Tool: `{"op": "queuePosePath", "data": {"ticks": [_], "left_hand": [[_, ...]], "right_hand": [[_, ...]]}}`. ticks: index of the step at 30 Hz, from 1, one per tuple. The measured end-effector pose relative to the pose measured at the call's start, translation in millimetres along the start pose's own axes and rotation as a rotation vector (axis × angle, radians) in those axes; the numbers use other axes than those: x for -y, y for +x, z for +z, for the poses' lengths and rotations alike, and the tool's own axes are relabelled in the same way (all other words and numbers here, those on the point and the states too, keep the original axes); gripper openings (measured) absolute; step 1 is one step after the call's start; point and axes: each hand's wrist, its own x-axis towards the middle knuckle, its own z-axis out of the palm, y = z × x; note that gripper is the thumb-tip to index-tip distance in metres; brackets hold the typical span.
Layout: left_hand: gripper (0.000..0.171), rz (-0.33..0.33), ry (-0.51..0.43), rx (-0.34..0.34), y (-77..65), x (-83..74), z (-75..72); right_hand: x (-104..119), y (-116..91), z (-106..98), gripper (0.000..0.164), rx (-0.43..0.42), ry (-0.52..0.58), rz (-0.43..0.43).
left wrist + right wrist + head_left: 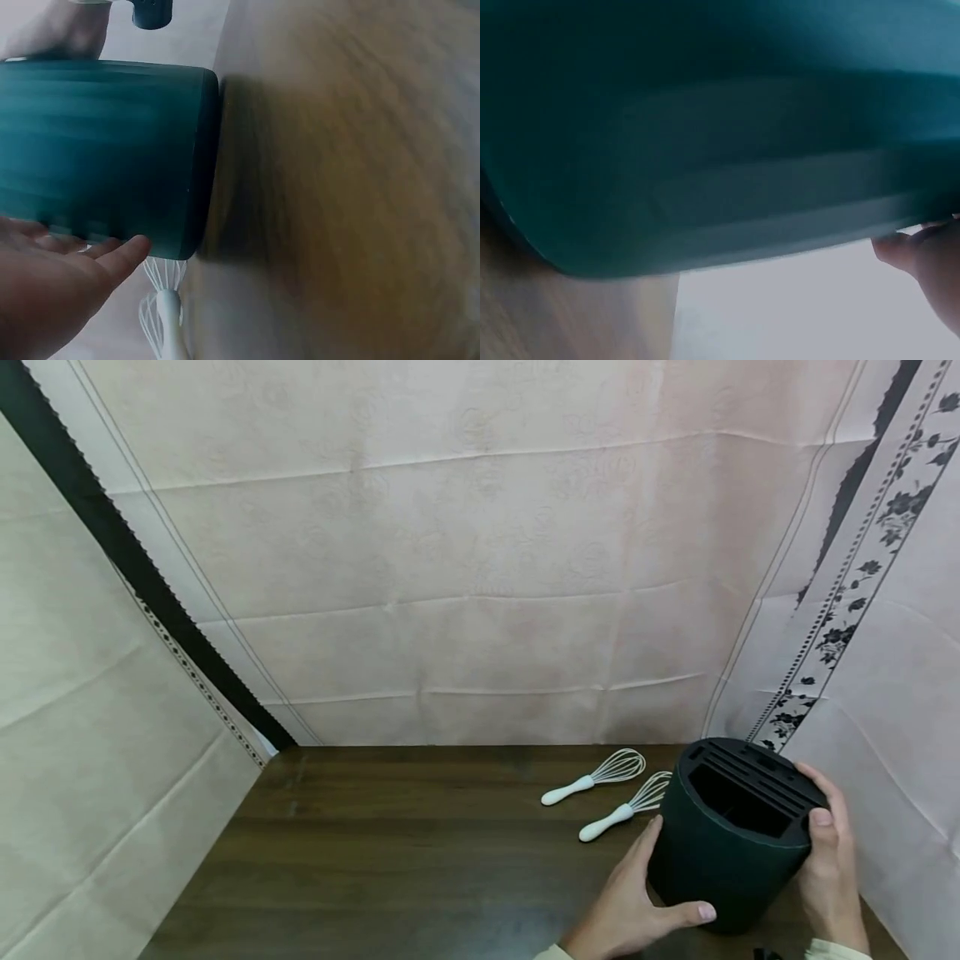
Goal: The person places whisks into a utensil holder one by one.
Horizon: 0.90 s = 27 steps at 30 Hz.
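A dark green round knife block [720, 877] with a large opening and several narrow slots in its black top is held between both hands at the right of the table. My left hand [630, 902] grips its lower left side, thumb across the front and fingers along the side. From the right, my right hand [834, 860] holds it near the top, thumb at the rim and fingers round the back. In the left wrist view the base is close over the wood. Two white whisks, a farther one [570, 791] and a nearer one [607, 823], lie left of the block.
The brown wooden table [390, 860] runs back to a pale cloth [480, 568] hung behind it. More cloth hangs at the left [97, 810] and close by the right hand [892, 760]. A small black object [767, 954] shows at the bottom edge.
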Motion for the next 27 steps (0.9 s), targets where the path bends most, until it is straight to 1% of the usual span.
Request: {"op": "queuePosePath", "data": {"ticks": [2, 5, 8, 12, 16, 19, 23, 27], "left_hand": [[0.100, -0.001, -0.004, -0.004, -1.9, -2.4, 1.6], [0.106, -0.003, -0.044, -0.017, -4.2, -5.1, 3.0], [0.110, -0.007, -0.088, -0.035, -6.5, -6.3, 2.3], [0.113, -0.021, -0.094, -0.057, -13.4, -6.1, -1.5], [0.114, -0.012, -0.085, -0.081, -22.4, -5.5, -6.5], [0.113, -0.013, -0.078, -0.105, -28.7, -6.5, -10.1], [0.113, -0.027, -0.044, -0.167, -36.4, -8.3, -13.5], [0.120, -0.072, 0.002, -0.260, -44.6, -10.5, -16.0]], "right_hand": [[2, -3, 5, 0.054, -0.014, -0.003, -0.041], [8, -7, 15, 0.054, -0.008, -0.070, -0.100], [15, -12, 27, 0.054, 0.018, -0.122, -0.101], [23, -21, 40, 0.051, 0.021, -0.184, -0.091], [26, -33, 50, 0.053, 0.017, -0.196, -0.118], [27, -41, 57, 0.054, 0.021, -0.183, -0.150], [28, -48, 67, 0.052, 0.033, -0.208, -0.194], [29, -56, 81, 0.051, 0.042, -0.237, -0.214]]}}
